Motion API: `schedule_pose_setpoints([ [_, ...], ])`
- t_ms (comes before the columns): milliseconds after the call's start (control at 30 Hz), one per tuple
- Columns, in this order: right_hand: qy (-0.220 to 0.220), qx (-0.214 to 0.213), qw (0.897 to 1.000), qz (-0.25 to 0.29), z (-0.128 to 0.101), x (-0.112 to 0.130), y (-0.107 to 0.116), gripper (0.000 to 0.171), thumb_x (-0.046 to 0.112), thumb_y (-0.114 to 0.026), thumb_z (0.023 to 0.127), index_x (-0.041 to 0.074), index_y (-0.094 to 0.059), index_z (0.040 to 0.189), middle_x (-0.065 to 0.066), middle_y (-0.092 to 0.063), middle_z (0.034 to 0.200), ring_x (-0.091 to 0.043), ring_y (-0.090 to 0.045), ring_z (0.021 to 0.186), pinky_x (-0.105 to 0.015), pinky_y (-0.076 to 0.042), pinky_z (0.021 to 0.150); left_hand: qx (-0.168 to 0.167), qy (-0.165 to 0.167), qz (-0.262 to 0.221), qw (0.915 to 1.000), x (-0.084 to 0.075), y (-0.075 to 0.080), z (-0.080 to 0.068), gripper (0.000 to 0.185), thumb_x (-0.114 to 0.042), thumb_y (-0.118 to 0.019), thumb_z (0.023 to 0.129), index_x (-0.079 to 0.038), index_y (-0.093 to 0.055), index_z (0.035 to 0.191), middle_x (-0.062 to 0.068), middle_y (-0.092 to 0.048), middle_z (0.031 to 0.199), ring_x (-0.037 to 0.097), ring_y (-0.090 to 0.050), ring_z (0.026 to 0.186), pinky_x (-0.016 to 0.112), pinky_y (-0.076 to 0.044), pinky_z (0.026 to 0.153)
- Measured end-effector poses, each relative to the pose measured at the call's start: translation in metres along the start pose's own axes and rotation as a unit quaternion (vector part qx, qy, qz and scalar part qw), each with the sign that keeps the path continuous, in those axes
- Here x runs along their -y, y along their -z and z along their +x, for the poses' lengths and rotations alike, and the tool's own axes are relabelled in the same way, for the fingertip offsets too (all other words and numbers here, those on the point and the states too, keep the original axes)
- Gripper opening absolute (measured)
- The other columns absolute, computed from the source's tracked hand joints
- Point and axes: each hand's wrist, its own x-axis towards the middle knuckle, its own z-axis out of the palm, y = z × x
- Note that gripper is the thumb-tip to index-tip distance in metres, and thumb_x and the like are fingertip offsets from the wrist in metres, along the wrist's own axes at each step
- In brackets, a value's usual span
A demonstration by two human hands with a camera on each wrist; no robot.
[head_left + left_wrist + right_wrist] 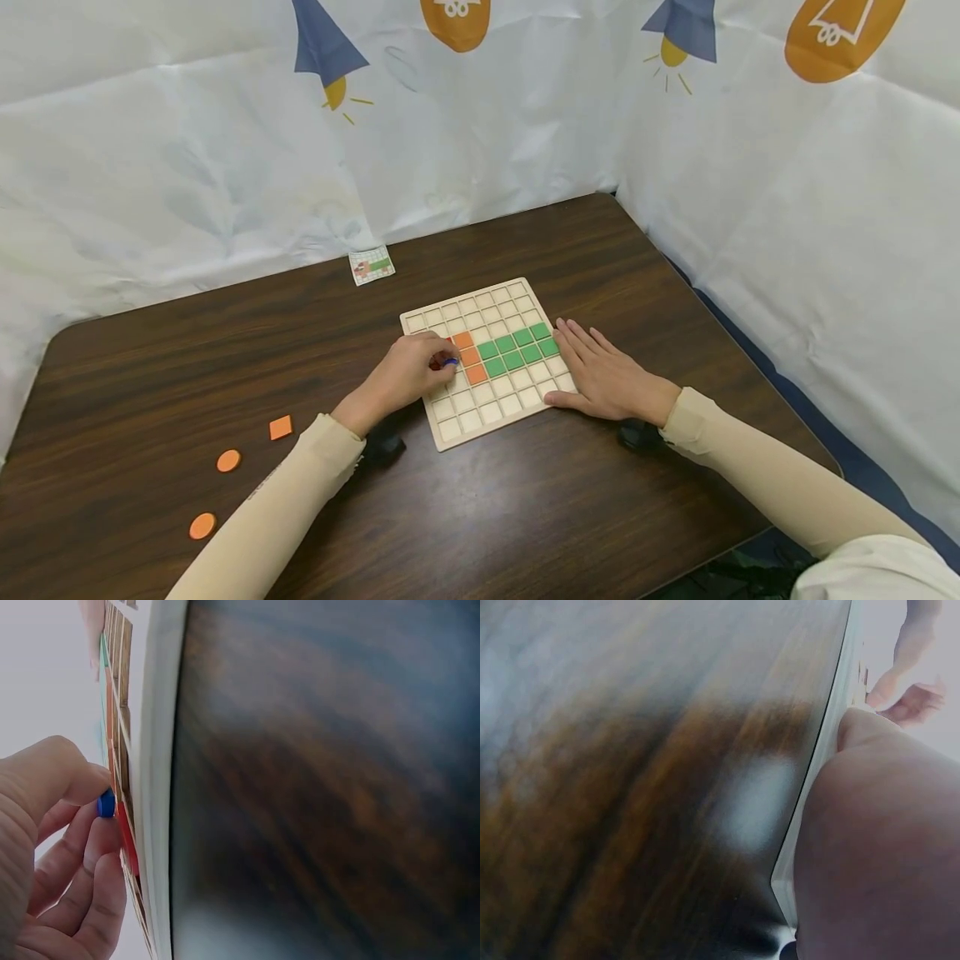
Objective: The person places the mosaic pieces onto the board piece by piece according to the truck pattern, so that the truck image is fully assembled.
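Left hand: the left hand (408,372) is resting over the left part of the grid board (491,360), near the middle of the head frame, fingers curled and pinching a small blue piece (450,362) between thumb and fingertips
Blue piece: it is sitting at the fingertips just above the board's cells, next to a red piece (436,362) that is mostly hidden under the fingers; in the left wrist view the blue piece (106,803) is showing between thumb and forefinger, right beside the board's edge (157,750)
Right hand: the right hand (603,377) is lying flat, fingers straight and together, palm down on the right edge of the board, holding nothing
Grid board: a pale wooden board of square cells is lying slightly turned on the dark wooden table (225,350), centre of the frame
Filled cells: orange tiles (470,357) are running in a short diagonal column at the board's middle, with green tiles (517,346) in two rows just right of them, touching
Loose pieces: an orange square (281,427) and two orange discs (228,460) (202,526) are lying on the table at lower left, well apart from the board
Card: a small printed card (372,265) is lying at the table's far edge, above the board
Right wrist view: blurred; only table and palm are showing
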Motion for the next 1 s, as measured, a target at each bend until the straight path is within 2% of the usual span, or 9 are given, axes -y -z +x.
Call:
schedule_pose_setpoints([
  [333,-0.004,0.004,1.000,0.005,0.0008,0.0010,0.0014,0.104,0.076,-0.037,0.099,0.004,-0.003,0.166,-0.014,0.001,0.176,-0.032,-0.004,0.165,-0.056,-0.014,0.133,0.013,0.005,0.005,0.9999,-0.0042,-0.0014,0.0047,0.015,-0.010,-0.070,0.090,-0.010,-0.080,0.101,0.001,-0.074,0.090,0.011,-0.066,0.079,0.032,-0.057,0.074],
  [1000,-0.008,0.007,1.000,0.005,0.0007,0.0017,0.0017,0.104,0.076,-0.037,0.099,0.004,-0.003,0.166,-0.014,0.001,0.176,-0.032,-0.003,0.165,-0.056,-0.014,0.133,0.001,0.001,0.020,0.9998,-0.0065,-0.0010,0.0033,0.013,-0.008,-0.070,0.088,-0.008,-0.079,0.097,0.004,-0.072,0.086,0.011,-0.062,0.074,0.032,-0.054,0.069],
])
